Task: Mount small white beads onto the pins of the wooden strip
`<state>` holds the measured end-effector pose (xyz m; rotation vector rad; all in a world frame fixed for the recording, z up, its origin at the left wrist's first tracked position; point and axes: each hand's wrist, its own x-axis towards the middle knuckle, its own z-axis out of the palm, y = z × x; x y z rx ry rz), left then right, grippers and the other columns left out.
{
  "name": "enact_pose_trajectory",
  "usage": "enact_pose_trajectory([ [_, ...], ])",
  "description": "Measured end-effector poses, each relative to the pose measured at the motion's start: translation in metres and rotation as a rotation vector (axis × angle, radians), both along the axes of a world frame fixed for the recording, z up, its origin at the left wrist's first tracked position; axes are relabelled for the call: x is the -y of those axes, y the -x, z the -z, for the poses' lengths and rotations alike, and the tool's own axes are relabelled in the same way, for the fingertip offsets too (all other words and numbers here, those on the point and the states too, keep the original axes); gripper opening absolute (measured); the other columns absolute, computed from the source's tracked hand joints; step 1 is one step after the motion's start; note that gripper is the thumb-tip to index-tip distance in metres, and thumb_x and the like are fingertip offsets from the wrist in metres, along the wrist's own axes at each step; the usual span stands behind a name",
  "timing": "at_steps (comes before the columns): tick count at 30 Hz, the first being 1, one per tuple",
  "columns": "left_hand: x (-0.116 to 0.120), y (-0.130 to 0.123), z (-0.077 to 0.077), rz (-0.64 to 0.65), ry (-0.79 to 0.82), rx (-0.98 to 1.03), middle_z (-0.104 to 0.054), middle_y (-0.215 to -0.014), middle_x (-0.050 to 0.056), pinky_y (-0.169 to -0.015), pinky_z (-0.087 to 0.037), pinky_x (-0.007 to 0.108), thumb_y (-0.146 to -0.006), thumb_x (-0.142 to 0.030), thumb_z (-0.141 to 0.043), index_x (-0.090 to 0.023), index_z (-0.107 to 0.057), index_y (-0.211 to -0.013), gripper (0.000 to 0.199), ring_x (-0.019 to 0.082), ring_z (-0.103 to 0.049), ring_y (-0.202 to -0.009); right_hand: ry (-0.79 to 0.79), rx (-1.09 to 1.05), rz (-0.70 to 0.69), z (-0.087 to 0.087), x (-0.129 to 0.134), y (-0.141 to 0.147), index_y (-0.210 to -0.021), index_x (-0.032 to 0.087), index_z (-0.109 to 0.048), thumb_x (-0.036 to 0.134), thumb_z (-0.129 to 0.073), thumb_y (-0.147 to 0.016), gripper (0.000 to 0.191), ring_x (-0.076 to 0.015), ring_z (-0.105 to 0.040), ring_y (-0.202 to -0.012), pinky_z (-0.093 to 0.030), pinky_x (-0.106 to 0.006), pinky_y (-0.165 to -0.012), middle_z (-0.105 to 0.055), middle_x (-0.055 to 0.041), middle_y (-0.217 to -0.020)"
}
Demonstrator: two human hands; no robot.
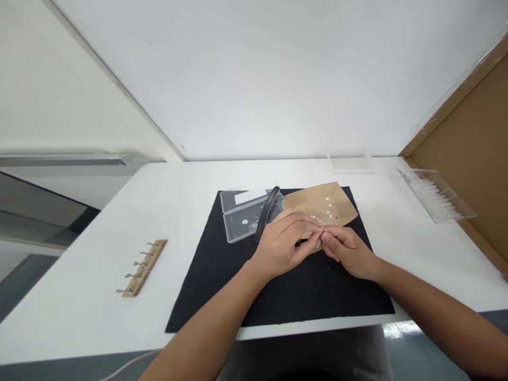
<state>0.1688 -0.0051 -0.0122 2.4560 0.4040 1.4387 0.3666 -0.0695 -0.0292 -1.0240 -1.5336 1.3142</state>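
Note:
My left hand (283,241) and my right hand (349,251) meet over the black mat (222,286), fingertips pinched together. Between the fingertips shows a tiny pale piece (321,229), too small to name closely. Just beyond them lies a sheet of brown paper (307,198) with several small white pieces (327,205) scattered on it. Left of the paper, an open clear plastic case (234,227) holds a white disc and some thin clear bits. A black curved band (266,212) stands by the case, partly hidden by my left hand.
A wooden rack with metal hooks (147,267) lies on the white table (99,296) at left. At the back stands a clear tray (351,168). Along the right side, a clear bag (436,198) with white pieces rests near a brown board (472,143).

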Motion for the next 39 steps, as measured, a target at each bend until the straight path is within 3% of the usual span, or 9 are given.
enact_pose_trajectory([
  [6, 0.0, 0.0, -0.001, 0.002, 0.016, 0.01, -0.081, -0.101, 0.006, -0.089, -0.061, 0.037, -0.093, -0.011, -0.072, -0.02, -0.068, -0.103, 0.014, 0.019, -0.076, -0.096, -0.03, 0.015, 0.038, -0.002, -0.001, 0.0, -0.085, 0.019, -0.064, 0.053, -0.051, -0.107, 0.042, -0.0099, -0.037, -0.051, -0.031, -0.025, -0.051, -0.042, 0.0066, -0.056],
  [10, -0.002, -0.001, 0.0, -0.105, 0.039, 0.003, -0.081, -0.102, 0.005, -0.089, -0.061, 0.036, -0.096, -0.012, -0.068, -0.02, -0.07, -0.099, 0.009, 0.018, -0.075, -0.095, -0.093, 0.075, 0.105, -0.005, -0.002, -0.003, -0.094, 0.02, -0.071, 0.05, -0.053, -0.107, 0.037, -0.0103, -0.043, -0.053, -0.036, -0.025, -0.054, -0.051, 0.0047, -0.061],
  [13, -0.005, 0.0, 0.003, -0.226, 0.054, 0.004, -0.081, -0.099, 0.004, -0.084, -0.061, 0.035, -0.095, -0.013, -0.069, -0.02, -0.07, -0.096, 0.007, 0.018, -0.074, -0.092, -0.201, 0.179, 0.223, -0.009, -0.002, -0.008, -0.097, 0.022, -0.076, 0.045, -0.057, -0.106, 0.032, -0.0147, -0.062, -0.074, -0.048, -0.028, -0.072, -0.068, -0.0016, -0.081],
  [15, -0.007, 0.001, 0.006, -0.269, 0.056, 0.0, -0.081, -0.096, 0.002, -0.083, -0.06, 0.034, -0.095, -0.013, -0.07, -0.02, -0.071, -0.094, 0.007, 0.017, -0.073, -0.09, -0.271, 0.229, 0.281, -0.011, -0.002, -0.012, -0.099, 0.023, -0.079, 0.042, -0.058, -0.105, 0.028, -0.0178, -0.067, -0.087, -0.051, -0.031, -0.081, -0.073, -0.0033, -0.089],
  [20, -0.012, 0.003, 0.014, -0.315, 0.088, -0.098, -0.08, -0.09, 0.001, -0.079, -0.058, 0.036, -0.095, -0.015, -0.069, -0.02, -0.074, -0.094, 0.007, 0.019, -0.067, -0.084, -0.398, 0.313, 0.341, -0.015, -0.005, -0.021, -0.106, 0.027, -0.08, 0.035, -0.06, -0.105, 0.022, -0.017, -0.064, -0.08, -0.05, -0.032, -0.075, -0.072, -0.0024, -0.087],
  [30, -0.019, 0.006, 0.022, -0.299, 0.113, -0.173, -0.08, -0.102, 0.004, -0.086, -0.056, 0.04, -0.101, -0.012, -0.061, -0.021, -0.077, -0.106, 0.019, 0.022, -0.063, -0.094, -0.369, 0.296, 0.387, -0.015, -0.007, -0.022, -0.105, 0.028, -0.081, 0.033, -0.067, -0.101, 0.015, -0.0202, -0.07, -0.089, -0.053, -0.035, -0.076, -0.075, -0.0048, -0.096],
  [35, -0.013, 0.003, 0.013, -0.339, 0.125, -0.143, -0.078, -0.098, 0.005, -0.089, -0.055, 0.042, -0.1, -0.017, -0.063, -0.018, -0.071, -0.108, 0.012, 0.023, -0.063, -0.094, -0.334, 0.292, 0.414, -0.012, -0.006, -0.024, -0.107, 0.029, -0.081, 0.036, -0.069, -0.099, 0.016, -0.0214, -0.07, -0.094, -0.055, -0.036, -0.08, -0.076, -0.0053, -0.102],
  [39, -0.006, 0.002, 0.003, -0.252, 0.136, -0.115, -0.077, -0.098, 0.005, -0.09, -0.054, 0.041, -0.098, -0.019, -0.064, -0.019, -0.068, -0.108, 0.01, 0.021, -0.064, -0.09, -0.321, 0.297, 0.365, -0.014, -0.006, -0.024, -0.11, 0.03, -0.08, 0.037, -0.068, -0.101, 0.018, -0.0205, -0.07, -0.094, -0.056, -0.036, -0.081, -0.076, -0.0045, -0.104],
])
